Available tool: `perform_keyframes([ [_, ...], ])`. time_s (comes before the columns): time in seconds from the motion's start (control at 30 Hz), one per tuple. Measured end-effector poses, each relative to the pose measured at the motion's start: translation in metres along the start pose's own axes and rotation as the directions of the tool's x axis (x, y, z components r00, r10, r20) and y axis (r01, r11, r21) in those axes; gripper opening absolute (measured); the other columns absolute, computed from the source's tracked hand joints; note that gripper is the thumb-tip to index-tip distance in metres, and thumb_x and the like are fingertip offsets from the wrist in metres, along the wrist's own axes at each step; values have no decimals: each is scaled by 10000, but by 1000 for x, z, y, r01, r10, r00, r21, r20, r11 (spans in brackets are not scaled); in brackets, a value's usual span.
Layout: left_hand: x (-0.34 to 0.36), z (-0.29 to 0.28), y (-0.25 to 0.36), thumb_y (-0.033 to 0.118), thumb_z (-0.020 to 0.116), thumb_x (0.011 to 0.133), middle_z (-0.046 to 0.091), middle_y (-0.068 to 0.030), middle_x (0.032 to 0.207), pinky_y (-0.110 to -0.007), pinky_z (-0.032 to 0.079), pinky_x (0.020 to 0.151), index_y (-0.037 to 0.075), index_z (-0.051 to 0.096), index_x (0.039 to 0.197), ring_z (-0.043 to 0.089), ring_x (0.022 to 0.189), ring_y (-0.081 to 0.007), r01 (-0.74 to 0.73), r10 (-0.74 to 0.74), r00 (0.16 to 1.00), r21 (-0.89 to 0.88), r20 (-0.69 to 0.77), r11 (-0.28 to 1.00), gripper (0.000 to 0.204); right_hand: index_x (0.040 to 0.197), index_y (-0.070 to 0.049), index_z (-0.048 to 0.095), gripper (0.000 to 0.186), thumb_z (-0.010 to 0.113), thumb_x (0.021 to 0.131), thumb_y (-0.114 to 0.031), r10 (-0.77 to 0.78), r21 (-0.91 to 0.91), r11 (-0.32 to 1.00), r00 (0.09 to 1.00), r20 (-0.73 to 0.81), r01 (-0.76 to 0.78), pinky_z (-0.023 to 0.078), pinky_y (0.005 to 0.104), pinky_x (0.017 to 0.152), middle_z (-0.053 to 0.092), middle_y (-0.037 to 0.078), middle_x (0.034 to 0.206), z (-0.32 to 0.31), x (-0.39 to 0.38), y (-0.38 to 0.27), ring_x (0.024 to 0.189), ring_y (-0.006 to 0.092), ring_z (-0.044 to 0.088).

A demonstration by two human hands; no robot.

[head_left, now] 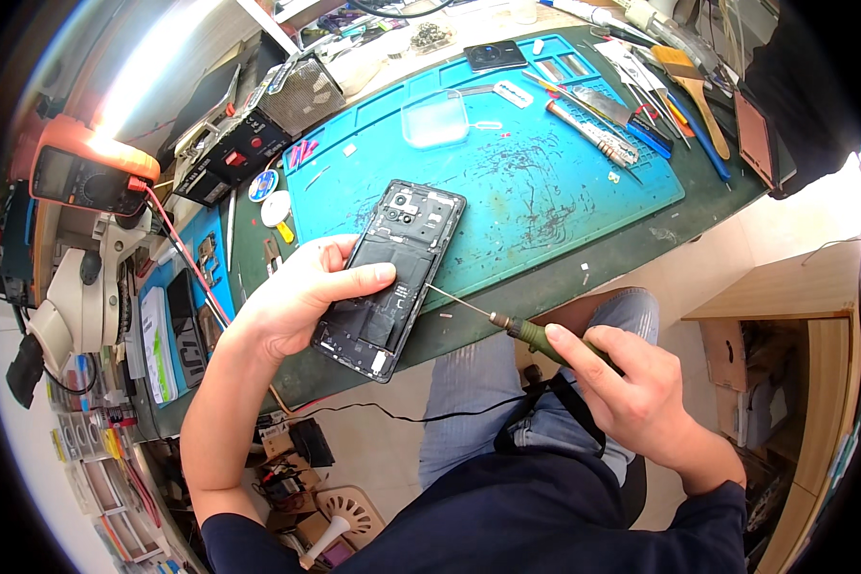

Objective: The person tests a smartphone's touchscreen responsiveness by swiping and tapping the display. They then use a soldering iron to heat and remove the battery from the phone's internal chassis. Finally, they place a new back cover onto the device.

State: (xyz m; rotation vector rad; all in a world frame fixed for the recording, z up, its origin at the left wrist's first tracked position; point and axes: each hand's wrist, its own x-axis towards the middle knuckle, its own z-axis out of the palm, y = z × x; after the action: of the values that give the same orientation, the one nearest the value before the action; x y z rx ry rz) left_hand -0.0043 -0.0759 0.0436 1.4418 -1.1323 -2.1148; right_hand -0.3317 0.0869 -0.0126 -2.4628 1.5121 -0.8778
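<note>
A smartphone point(404, 253) with its back cover off is held tilted over the front edge of the bench. Its camera module and dark battery show. My left hand point(301, 292) is closed around the phone's left side, thumb lying across the battery. A tool with a green handle and a thin metal shaft point(469, 306) is gripped in my right hand point(631, 387), index finger stretched along the handle. The shaft's tip meets the phone's right edge, about halfway along; whether it touches or just overlaps in view, I cannot tell.
A blue repair mat point(584, 191) covers the bench, bearing a clear plastic box point(434, 119), a screwdriver point(591, 132) and a dark phone back cover point(495, 55). A wooden brush point(694, 91) lies far right. At left stand an orange multimeter point(91, 172) and a black bench unit point(234, 158).
</note>
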Motion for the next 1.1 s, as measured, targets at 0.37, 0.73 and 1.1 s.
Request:
perform_keyframes([
  [0.37,1,-1,0,129,837,959,790,-148,1141,-341,677,859,-62,618,1324,801,949,-196,5,-5,1000,14,-18,1000,467,1451,-164,727,640,746,824,-36,-2,3,1000,1000,-4,2,518,316,591,648,37,1026,2,0,1,706,180,594],
  [0.73,0,-1,0,143,844,957,791,-141,1125,-338,676,844,-50,643,1302,802,931,-202,2,-2,1000,14,-26,1000,443,1460,-160,724,681,722,795,-11,26,-33,999,999,-33,-28,524,321,600,632,35,1010,6,-1,3,720,187,604],
  [1.1,1,-1,1,131,840,957,792,-144,1127,-342,677,848,-55,641,1302,802,934,-200,6,-6,1000,1,-21,1000,440,1434,-163,742,642,737,807,-22,13,1,1000,998,-54,-13,518,320,593,638,27,997,8,1,2,706,181,599],
])
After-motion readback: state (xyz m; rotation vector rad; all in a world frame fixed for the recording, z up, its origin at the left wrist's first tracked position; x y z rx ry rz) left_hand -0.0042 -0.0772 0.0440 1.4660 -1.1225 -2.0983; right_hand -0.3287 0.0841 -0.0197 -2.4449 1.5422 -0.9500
